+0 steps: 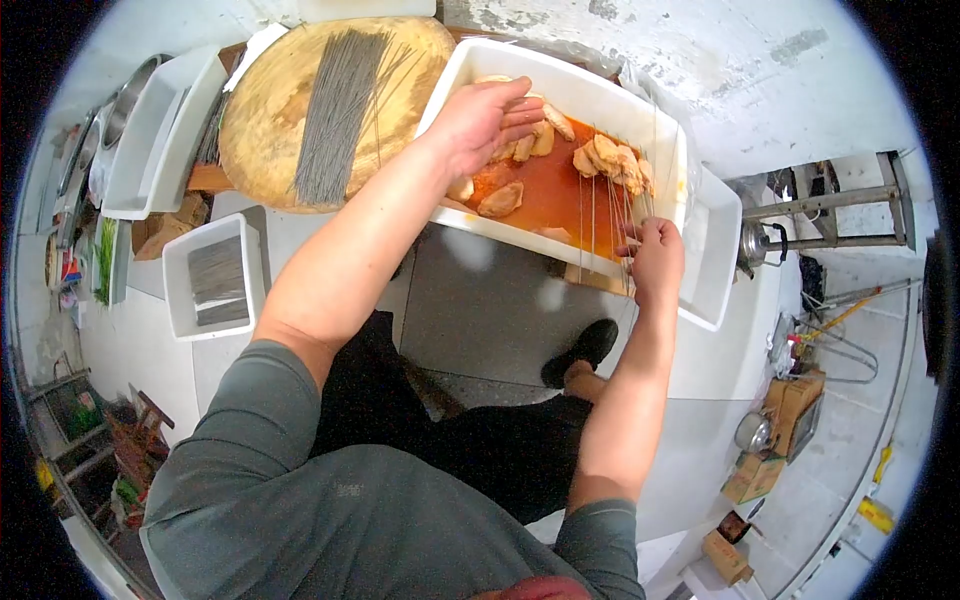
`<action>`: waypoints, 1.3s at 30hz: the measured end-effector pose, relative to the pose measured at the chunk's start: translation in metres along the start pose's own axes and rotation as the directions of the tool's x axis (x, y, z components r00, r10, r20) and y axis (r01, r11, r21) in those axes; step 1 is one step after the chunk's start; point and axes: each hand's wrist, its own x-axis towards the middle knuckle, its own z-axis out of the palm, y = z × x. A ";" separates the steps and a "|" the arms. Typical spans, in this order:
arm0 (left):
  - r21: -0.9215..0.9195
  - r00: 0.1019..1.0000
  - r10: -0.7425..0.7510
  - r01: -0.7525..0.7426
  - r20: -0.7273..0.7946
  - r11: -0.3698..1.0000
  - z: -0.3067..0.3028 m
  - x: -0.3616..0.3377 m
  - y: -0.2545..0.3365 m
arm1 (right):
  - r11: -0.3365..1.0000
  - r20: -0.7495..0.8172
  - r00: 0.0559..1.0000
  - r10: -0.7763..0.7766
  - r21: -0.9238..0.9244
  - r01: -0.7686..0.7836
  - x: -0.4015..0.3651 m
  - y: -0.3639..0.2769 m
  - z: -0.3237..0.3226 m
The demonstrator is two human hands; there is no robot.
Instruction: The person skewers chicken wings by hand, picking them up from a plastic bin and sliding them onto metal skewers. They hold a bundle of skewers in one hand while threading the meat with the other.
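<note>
My left hand hovers at the left part of a white tub, palm tilted inward and fingers stretched out. Beneath and beside it, pieces of raw meat, which look like chicken, lie in an orange-red marinade. My right hand is at the tub's near right corner, its fingers closed on thin metal skewers. Several skewers run from there up to a cluster of meat pieces at the tub's right side. Exactly how many are in my fingers cannot be made out.
A round wooden chopping block left of the tub carries a bundle of metal skewers. On the floor, a white bin holds more skewers. Another white tub stands farther left. A white container sits right of the tub, near a kettle.
</note>
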 end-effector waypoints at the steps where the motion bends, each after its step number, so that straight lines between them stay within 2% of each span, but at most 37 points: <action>1: 0.000 1.000 -0.002 0.002 0.001 1.000 0.000 0.000 0.000 | 0.997 -0.045 0.998 -0.046 -0.072 0.043 0.000 0.002 -0.004; 2: 0.000 1.000 0.000 0.000 0.004 1.000 -0.001 0.000 0.000 | 0.986 -0.086 0.992 -0.095 -0.145 0.082 0.000 0.004 -0.008; 5: 0.002 1.000 0.005 -0.005 0.009 1.000 -0.001 -0.001 0.000 | 0.982 -0.162 0.975 -0.150 -0.137 0.128 0.005 0.017 -0.030; 9: 0.004 1.000 0.005 -0.005 0.017 1.000 -0.002 -0.002 0.000 | 0.977 -0.182 0.983 -0.025 0.205 0.063 -0.011 -0.005 -0.045; 12: 0.000 1.000 -0.004 0.004 0.028 1.000 -0.001 -0.001 -0.002 | 0.925 -0.193 0.980 -0.058 0.358 0.125 -0.018 -0.012 -0.053; 15: 0.007 0.999 -0.048 0.047 0.010 0.999 0.000 0.000 -0.003 | 0.865 -0.313 0.946 -0.080 0.450 0.222 -0.038 -0.028 -0.063; 16: 0.009 0.998 -0.061 0.061 -0.007 0.998 -0.001 0.003 -0.003 | 0.840 -0.355 0.931 -0.084 0.478 0.258 -0.046 -0.034 -0.068; 18: 0.038 0.998 -0.055 0.054 0.044 0.998 -0.008 0.011 -0.007 | 0.735 -0.291 0.943 -0.162 0.602 0.312 -0.072 -0.040 -0.098; 19: 0.057 0.998 -0.047 0.045 0.040 0.997 -0.007 0.012 -0.006 | 0.670 -0.342 0.932 -0.122 0.664 0.331 -0.093 -0.059 -0.105; 20: 0.078 0.998 -0.049 0.046 0.037 0.996 -0.007 0.011 -0.006 | 0.610 -0.299 0.932 -0.207 0.705 0.362 -0.109 -0.067 -0.128; 21: 0.095 0.999 -0.038 0.036 0.018 0.995 -0.007 0.011 -0.008 | 0.471 -0.271 0.889 -0.370 0.770 0.431 -0.115 -0.058 -0.167; 22: 0.119 1.000 -0.029 0.028 0.007 0.993 -0.008 0.014 -0.008 | 0.518 -0.295 0.689 -0.663 0.484 0.706 -0.138 -0.073 -0.187; 23: 0.145 1.000 -0.024 0.024 -0.002 0.989 -0.008 0.017 -0.009 | 0.362 -0.281 0.401 -0.872 0.180 0.914 -0.160 -0.088 -0.207; 24: 0.147 0.999 -0.039 0.038 0.005 0.988 -0.010 0.025 -0.013 | 0.313 -0.295 0.347 -0.890 0.158 0.937 -0.175 -0.093 -0.214; 25: 0.148 0.998 -0.055 0.052 0.013 0.988 -0.011 0.035 -0.017 | 0.312 -0.320 0.383 -0.866 0.252 0.916 -0.188 -0.094 -0.213; 26: 0.168 0.998 -0.060 0.057 0.012 0.984 -0.012 0.033 -0.016 | 0.334 -0.355 0.541 -0.763 0.501 0.799 -0.200 -0.094 -0.207; 28: 0.227 0.998 -0.059 0.058 -0.004 0.972 -0.005 0.020 -0.007 | 0.306 -0.320 0.685 -0.655 0.716 0.627 -0.213 -0.090 -0.190; 29: 0.267 0.998 -0.057 0.060 -0.022 0.962 -0.004 0.010 -0.002 | 0.298 -0.292 0.728 -0.621 0.771 0.563 -0.218 -0.087 -0.183; 36: 0.126 0.995 0.084 -0.077 -0.056 0.989 -0.004 0.026 -0.020 | 0.336 -0.211 0.831 -0.514 0.842 0.422 -0.238 -0.079 -0.163; 37: 0.483 0.888 0.295 -0.443 0.352 0.755 -0.016 0.020 -0.015 | 0.341 -0.204 0.838 -0.506 0.845 0.412 -0.239 -0.078 -0.162; 38: 0.290 0.928 0.235 -0.319 0.289 0.902 -0.015 0.021 -0.019 | 0.344 -0.201 0.845 -0.496 0.848 0.404 -0.241 -0.078 -0.161; 39: 0.075 0.959 0.158 -0.180 0.235 0.981 -0.013 0.024 -0.022 | 0.345 -0.196 0.850 -0.490 0.851 0.395 -0.242 -0.077 -0.159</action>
